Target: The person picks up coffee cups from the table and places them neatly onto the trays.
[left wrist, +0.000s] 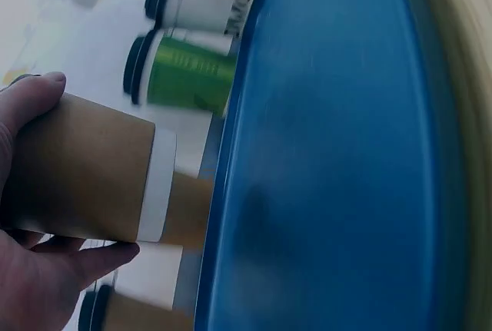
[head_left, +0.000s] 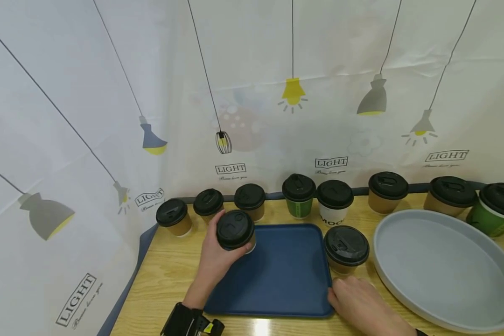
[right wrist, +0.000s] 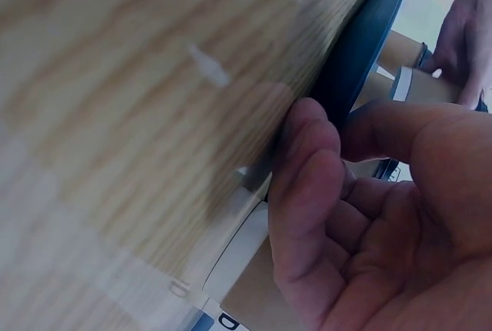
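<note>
My left hand (head_left: 220, 254) grips a brown paper coffee cup (left wrist: 84, 170) with a black lid, holding it above the left back corner of a blue tray (head_left: 283, 270). In the left wrist view the cup's white base hangs clear of the tray, with fingers and thumb round its side. My right hand (head_left: 357, 298) is at the tray's right front corner. Its thumb and curled fingers pinch the tray edge in the right wrist view. Just beyond that hand stands another brown lidded cup (head_left: 345, 270), close against the tray's right side.
Along the back stand several lidded cups, among them a green cup (head_left: 299, 208) and a white cup (head_left: 332, 214). A large round grey tray (head_left: 445, 270) lies at right, with a bigger green cup (head_left: 489, 217) behind it. A lamp-print cloth (head_left: 256, 116) hangs behind the wooden table (head_left: 151, 294).
</note>
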Demonstrator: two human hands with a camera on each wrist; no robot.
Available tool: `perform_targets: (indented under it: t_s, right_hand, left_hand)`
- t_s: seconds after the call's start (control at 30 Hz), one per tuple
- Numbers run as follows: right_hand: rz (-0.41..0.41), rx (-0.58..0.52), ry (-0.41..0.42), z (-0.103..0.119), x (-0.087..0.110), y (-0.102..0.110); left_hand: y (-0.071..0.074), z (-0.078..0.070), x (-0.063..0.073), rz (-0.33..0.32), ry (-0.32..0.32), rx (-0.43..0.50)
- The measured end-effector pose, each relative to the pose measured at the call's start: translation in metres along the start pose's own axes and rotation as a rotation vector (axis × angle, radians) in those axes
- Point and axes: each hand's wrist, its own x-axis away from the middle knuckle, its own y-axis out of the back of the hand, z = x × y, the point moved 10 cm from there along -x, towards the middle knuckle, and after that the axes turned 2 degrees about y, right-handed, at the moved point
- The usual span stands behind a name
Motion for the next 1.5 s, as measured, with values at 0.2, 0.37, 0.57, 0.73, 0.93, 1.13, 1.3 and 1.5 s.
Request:
perform_targets:
  t_s: [0.2,0.37,0.57,0.73,0.93,1.13,1.3,1.5]
  right_hand:
    - [0.031,-0.008,-0.01,0.001,-0.001,-0.001]
    - [0.025,-0.018,-0.01,0.001,-0.001,-0.001]
    - [-0.021,-0.016,0.008,0.003,-0.001,0.002]
    - [0.0,-0.03,-0.002,0.001,-0.002,0.0]
    - [-0.005,-0.031,0.024,-0.002,-0.004,-0.005]
    - [-0.02,-0.042,0.017,-0.005,-0.004,-0.008]
    - [0.023,-0.007,0.002,-0.01,-0.006,-0.015]
    - [-0.003,-0.022,-0.002,-0.006,-0.001,-0.006]
  left_hand:
    - [-0.048,-0.021,-0.002,0.123,-0.037,0.028]
    - [-0.083,-0.028,-0.007,0.221,-0.056,0.112]
    - [-0.111,-0.024,-0.012,0.285,-0.041,0.139]
    - [-0.128,-0.023,-0.014,0.316,-0.042,0.107]
    - [-0.14,-0.016,-0.015,0.315,0.02,0.099]
    - [-0.151,-0.01,-0.017,0.316,0.038,0.073]
    - [-0.157,-0.007,-0.018,0.319,0.051,0.08]
    - [-0.164,-0.006,-0.019,0.342,0.072,0.094]
